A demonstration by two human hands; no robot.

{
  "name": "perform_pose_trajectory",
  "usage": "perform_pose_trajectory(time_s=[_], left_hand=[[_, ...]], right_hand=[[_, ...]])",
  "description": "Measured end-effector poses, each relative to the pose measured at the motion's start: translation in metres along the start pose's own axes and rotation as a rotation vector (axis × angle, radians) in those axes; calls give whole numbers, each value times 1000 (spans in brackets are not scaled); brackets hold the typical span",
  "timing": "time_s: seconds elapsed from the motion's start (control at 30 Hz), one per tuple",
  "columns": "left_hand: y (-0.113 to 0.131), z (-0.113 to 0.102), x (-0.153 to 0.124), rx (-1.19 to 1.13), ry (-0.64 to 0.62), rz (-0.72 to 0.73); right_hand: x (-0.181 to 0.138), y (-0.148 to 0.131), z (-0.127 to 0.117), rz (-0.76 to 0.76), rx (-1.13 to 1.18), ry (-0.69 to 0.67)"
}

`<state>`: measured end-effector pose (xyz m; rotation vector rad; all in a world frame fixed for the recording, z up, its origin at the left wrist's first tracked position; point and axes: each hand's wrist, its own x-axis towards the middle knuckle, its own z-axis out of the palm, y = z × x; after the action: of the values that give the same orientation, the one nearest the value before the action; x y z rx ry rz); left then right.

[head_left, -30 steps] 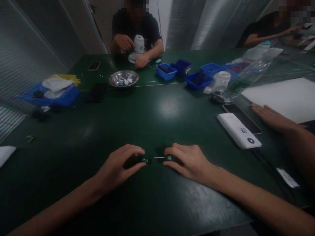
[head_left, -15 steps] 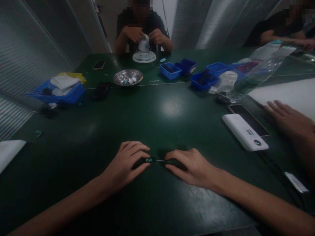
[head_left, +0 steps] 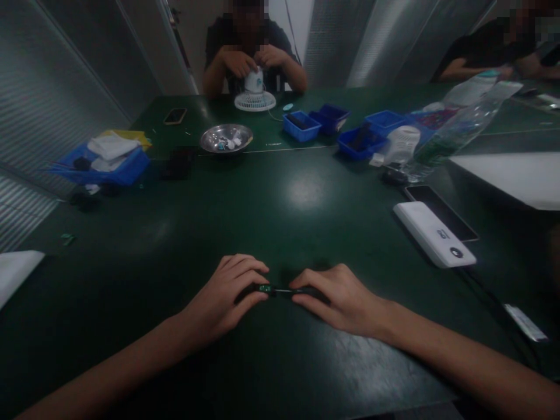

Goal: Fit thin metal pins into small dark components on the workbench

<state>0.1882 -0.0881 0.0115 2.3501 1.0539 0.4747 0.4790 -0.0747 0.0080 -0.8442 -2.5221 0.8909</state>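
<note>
My left hand (head_left: 236, 286) is closed on a small dark piece with a green circuit board (head_left: 265, 288) showing at the fingertips. The rest of that piece is hidden by the fingers. Across from it, my right hand (head_left: 336, 297) grips a screwdriver (head_left: 282, 291) by its dark handle. Its thin metal shaft lies level, pointing left at the end of the dark piece. Whether the tip touches or sits inside the piece is too small to tell. Both hands rest low over the green table (head_left: 280, 227).
A white power bank (head_left: 433, 233) with a cable and a phone (head_left: 441, 211) lie at right, near a plastic bottle (head_left: 464, 131). Farther back are a metal bowl (head_left: 226, 139), blue trays (head_left: 301, 126) and a blue basket (head_left: 105, 169). Opposite, a person handles a white fan (head_left: 255, 93).
Another person's hand at the right has left the white sheet-like item, which now shows more of its near edge. My hands have barely moved. The person opposite has shifted their hands on the fan.
</note>
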Motion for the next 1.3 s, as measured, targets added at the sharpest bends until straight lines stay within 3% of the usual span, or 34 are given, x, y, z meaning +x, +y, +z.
perform_pose_trajectory(time_s=[0.4, 0.77, 0.9, 1.0, 1.1, 1.17, 1.3], left_hand=[[13, 12, 5, -93, -28, 73], [5, 8, 4, 16, 60, -13], [1, 2, 0, 5, 134, -31], [4, -6, -7, -81, 132, 100], [11, -12, -13, -98, -52, 373], [10, -14, -16, -17, -132, 479], [-26, -27, -20, 190, -86, 425]], right_hand=[[7, -10, 10, -9, -8, 3], [3, -9, 2, -32, 88, 12], [2, -8, -1, -19, 135, 93], [2, -8, -5, -2, 185, 243], [1, -7, -8, 46, 211, 374], [1, -5, -9, 83, 224, 404], [1, -3, -9, 86, 248, 385]])
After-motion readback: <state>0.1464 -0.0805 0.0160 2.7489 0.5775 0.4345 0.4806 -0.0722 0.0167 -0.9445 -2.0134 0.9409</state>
